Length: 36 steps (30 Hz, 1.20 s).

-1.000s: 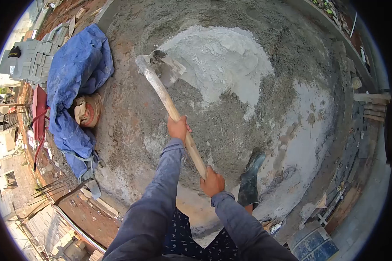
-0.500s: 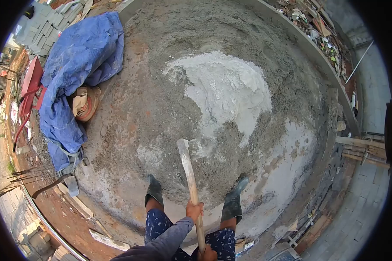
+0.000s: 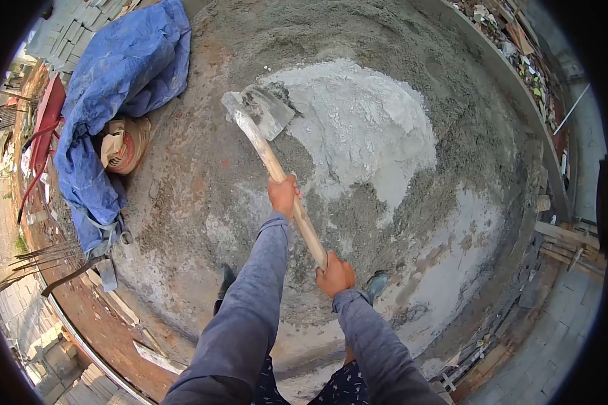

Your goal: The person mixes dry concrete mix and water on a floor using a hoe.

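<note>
A hoe (image 3: pixel 269 163) with a pale wooden handle reaches out ahead of me, its wide metal blade (image 3: pixel 271 116) at the left edge of a pale grey powder heap (image 3: pixel 368 128). Some grey material clings to the blade. Midway along the handle, my left hand (image 3: pixel 284 196) is wrapped round the wood. My right hand (image 3: pixel 336 275) grips the handle nearer its lower end. Darker sandy material (image 3: pixel 452 128) surrounds the powder on the ground. Both arms are stretched forward in grey sleeves.
A crumpled blue tarp (image 3: pixel 125 67) lies at the left, with a paper sack (image 3: pixel 125 145) partly under it. Beyond it stands a red wheelbarrow (image 3: pixel 45 125). A low concrete edge (image 3: pixel 513 94) runs along the right. My boot (image 3: pixel 377 283) is below the right hand.
The hoe has moved forward and left, from near my boots to the edge of the powder heap. Both hands have moved forward with the handle, and my arms have straightened.
</note>
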Available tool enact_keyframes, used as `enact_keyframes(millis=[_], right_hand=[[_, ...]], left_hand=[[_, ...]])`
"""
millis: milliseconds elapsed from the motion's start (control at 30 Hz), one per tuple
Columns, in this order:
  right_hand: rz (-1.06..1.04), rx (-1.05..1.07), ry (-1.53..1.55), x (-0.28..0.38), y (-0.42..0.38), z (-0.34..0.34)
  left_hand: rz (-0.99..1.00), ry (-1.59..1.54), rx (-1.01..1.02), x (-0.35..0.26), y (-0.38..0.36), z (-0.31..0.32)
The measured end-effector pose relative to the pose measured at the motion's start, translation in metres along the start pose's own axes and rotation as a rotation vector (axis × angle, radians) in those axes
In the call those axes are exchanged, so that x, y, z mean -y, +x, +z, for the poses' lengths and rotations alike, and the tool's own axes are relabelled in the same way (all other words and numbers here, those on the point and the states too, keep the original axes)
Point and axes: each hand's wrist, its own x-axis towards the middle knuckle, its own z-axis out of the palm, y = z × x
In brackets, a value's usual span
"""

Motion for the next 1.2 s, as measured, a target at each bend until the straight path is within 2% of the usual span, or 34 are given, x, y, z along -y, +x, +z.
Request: enact_keyframes(millis=[67,167,367,467,533,567,633,667,733,833,933,1000,1100,1200], right_hand=[[0.093,-0.007,-0.011,-0.017,-0.003,0.000],[0.257,0.066,-0.029,-0.034,-0.084,0.023],[0.337,0.224,-0.040,0.001,-0.220,0.050],[0.352,0.321,-0.045,-0.012,-0.300,0.075],[0.337,0.327,0.010,-0.036,-0.329,0.106],[0.340,0.338,0.041,-0.028,-0.330,0.104],[0.244,0.217,0.026,-0.028,-0.300,0.106],[0.189,0.144,0.020,-0.016,-0.261,0.096],[0.077,0.141,0.050,-0.011,-0.187,0.092],[-0.065,0.094,0.062,0.020,-0.074,0.063],[-0.105,0.039,0.076,0.048,0.011,0.015],[-0.066,0.037,0.029,0.045,0.044,-0.011],[0.032,0.049,-0.022,0.014,0.023,-0.033],[0.169,0.056,-0.073,-0.004,-0.056,-0.030]], left_hand=[[-0.080,0.058,0.055,0.056,0.009,0.023],[-0.248,0.139,0.121,0.114,-0.050,0.006],[-0.444,0.026,0.199,0.123,-0.162,-0.097],[-0.484,0.094,0.143,0.116,-0.230,-0.140],[-0.439,0.122,0.100,0.097,-0.243,-0.147],[-0.428,0.143,0.076,0.090,-0.249,-0.152],[-0.346,0.109,0.058,0.077,-0.227,-0.152],[-0.293,0.089,0.055,0.063,-0.202,-0.143],[-0.124,0.064,-0.011,0.035,-0.151,-0.124],[0.049,0.011,0.014,-0.028,-0.070,-0.083],[0.144,0.116,-0.036,-0.052,0.009,-0.035],[0.154,0.183,-0.121,-0.037,0.045,0.001],[-0.118,0.317,-0.010,0.031,0.049,0.032],[-0.293,0.197,0.087,0.085,-0.025,0.024]])
